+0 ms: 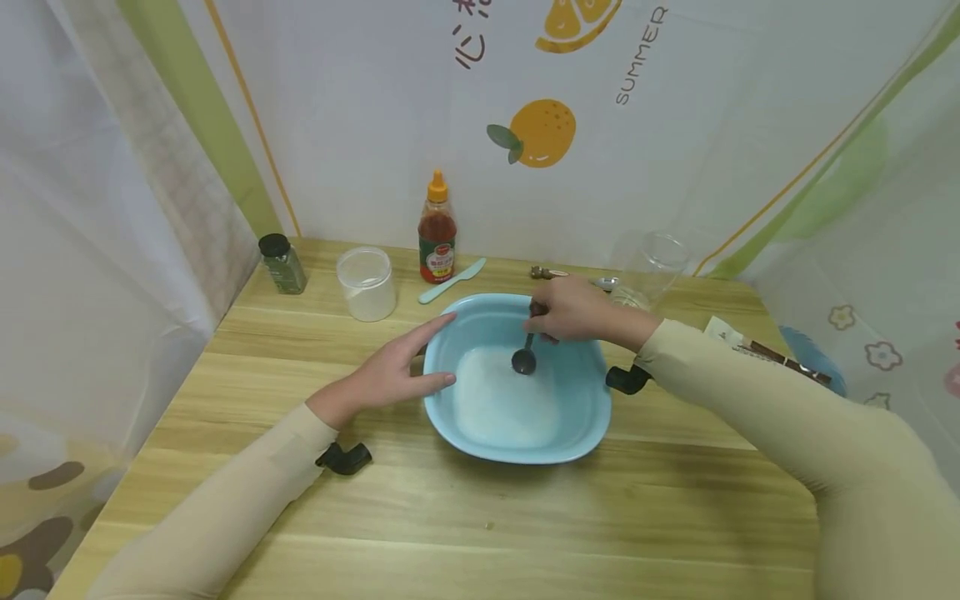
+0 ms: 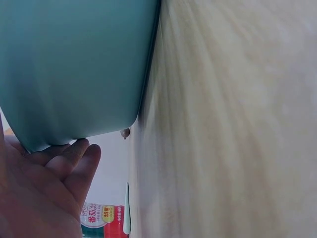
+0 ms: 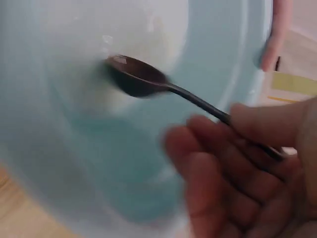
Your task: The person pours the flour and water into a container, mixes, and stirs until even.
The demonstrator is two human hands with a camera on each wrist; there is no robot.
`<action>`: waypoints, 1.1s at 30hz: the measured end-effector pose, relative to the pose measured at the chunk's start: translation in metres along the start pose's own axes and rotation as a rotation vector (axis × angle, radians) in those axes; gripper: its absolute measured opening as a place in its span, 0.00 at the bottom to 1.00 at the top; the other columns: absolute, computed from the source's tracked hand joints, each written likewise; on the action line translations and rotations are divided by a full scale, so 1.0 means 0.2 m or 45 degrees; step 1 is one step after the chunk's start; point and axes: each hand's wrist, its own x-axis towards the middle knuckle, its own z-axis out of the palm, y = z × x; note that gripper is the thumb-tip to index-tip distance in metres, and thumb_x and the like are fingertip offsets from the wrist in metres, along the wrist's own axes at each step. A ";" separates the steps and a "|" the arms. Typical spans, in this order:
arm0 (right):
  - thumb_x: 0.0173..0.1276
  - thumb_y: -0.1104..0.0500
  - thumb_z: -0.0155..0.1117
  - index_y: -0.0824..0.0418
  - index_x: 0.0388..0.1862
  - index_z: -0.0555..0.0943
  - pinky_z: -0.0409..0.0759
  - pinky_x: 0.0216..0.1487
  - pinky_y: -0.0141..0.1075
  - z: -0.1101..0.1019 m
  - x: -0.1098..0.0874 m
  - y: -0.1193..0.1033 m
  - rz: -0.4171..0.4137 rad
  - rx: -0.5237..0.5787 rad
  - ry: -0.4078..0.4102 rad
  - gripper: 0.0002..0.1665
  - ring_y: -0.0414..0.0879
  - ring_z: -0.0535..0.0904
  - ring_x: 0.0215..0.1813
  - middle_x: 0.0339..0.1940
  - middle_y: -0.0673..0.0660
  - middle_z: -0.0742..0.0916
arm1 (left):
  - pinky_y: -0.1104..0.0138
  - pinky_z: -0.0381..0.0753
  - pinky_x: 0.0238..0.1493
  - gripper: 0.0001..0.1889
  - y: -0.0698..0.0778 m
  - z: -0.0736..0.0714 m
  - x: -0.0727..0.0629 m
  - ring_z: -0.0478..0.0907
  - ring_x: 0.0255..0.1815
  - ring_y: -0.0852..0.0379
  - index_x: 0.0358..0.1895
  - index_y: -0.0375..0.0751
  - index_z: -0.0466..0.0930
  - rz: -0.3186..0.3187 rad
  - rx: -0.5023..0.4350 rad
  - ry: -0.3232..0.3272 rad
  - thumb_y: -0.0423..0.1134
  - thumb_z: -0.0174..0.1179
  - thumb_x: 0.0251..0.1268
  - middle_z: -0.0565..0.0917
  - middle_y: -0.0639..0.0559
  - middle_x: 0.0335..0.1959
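Note:
A light blue basin point(image 1: 592, 425) stands on the table, its bottom covered by a whitish layer point(image 1: 495, 408). My left hand point(image 1: 390, 367) rests against the basin's left side, fingers nearly straight and spread from the thumb. The thumb reaches over the rim; in the left wrist view the other fingers point(image 2: 74, 163) touch the outer wall. With thumb and fingers my right hand point(image 1: 573, 308) pinches the handle of a dark spoon point(image 3: 136, 77). The spoon's bowl points down inside the basin, over the whitish layer. Part of its handle is hidden by the hand.
Behind the basin stand a ketchup bottle point(image 1: 437, 233), a clear jar point(image 1: 366, 287) and a black-capped spice jar point(image 1: 283, 267). A pale green plastic knife point(image 1: 452, 281) lies near the bottle. At right are a clear glass point(image 1: 652, 267) and a dark-handled utensil point(image 1: 787, 361).

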 end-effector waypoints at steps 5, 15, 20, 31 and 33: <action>0.82 0.52 0.71 0.56 0.31 0.87 0.77 0.33 0.37 0.02 -0.01 -0.02 -0.102 0.078 -0.269 0.16 0.49 0.86 0.30 0.23 0.49 0.89 | 0.47 0.86 0.68 0.49 0.00 0.00 -0.01 0.81 0.72 0.41 0.91 0.40 0.54 0.002 -0.003 0.002 0.42 0.72 0.75 0.71 0.39 0.84; 0.83 0.54 0.70 0.60 0.38 0.90 0.80 0.33 0.37 0.03 0.04 -0.04 -0.027 0.089 -0.005 0.13 0.43 0.84 0.28 0.26 0.51 0.90 | 0.45 0.85 0.70 0.48 0.01 0.00 -0.02 0.81 0.73 0.40 0.92 0.41 0.53 -0.008 0.005 0.006 0.44 0.70 0.76 0.69 0.39 0.85; 0.82 0.53 0.71 0.54 0.27 0.85 0.75 0.33 0.38 -0.01 -0.01 -0.03 -0.040 -0.086 -0.219 0.18 0.44 0.79 0.26 0.19 0.48 0.85 | 0.47 0.86 0.68 0.48 0.01 0.00 -0.01 0.82 0.71 0.41 0.91 0.40 0.53 -0.007 0.013 -0.002 0.44 0.71 0.76 0.70 0.39 0.84; 0.84 0.51 0.70 0.62 0.47 0.92 0.85 0.34 0.36 0.08 0.12 -0.07 -0.037 0.272 -0.074 0.15 0.46 0.91 0.34 0.37 0.56 0.94 | 0.47 0.85 0.69 0.48 0.01 0.00 -0.01 0.79 0.75 0.40 0.92 0.41 0.52 -0.020 -0.003 -0.009 0.44 0.70 0.77 0.66 0.39 0.87; 0.84 0.52 0.71 0.62 0.43 0.92 0.83 0.33 0.36 0.06 0.10 -0.04 0.051 0.208 0.050 0.15 0.46 0.90 0.32 0.33 0.55 0.93 | 0.47 0.85 0.69 0.48 0.02 0.00 -0.01 0.79 0.75 0.40 0.92 0.42 0.53 -0.022 0.002 -0.008 0.44 0.70 0.76 0.67 0.39 0.86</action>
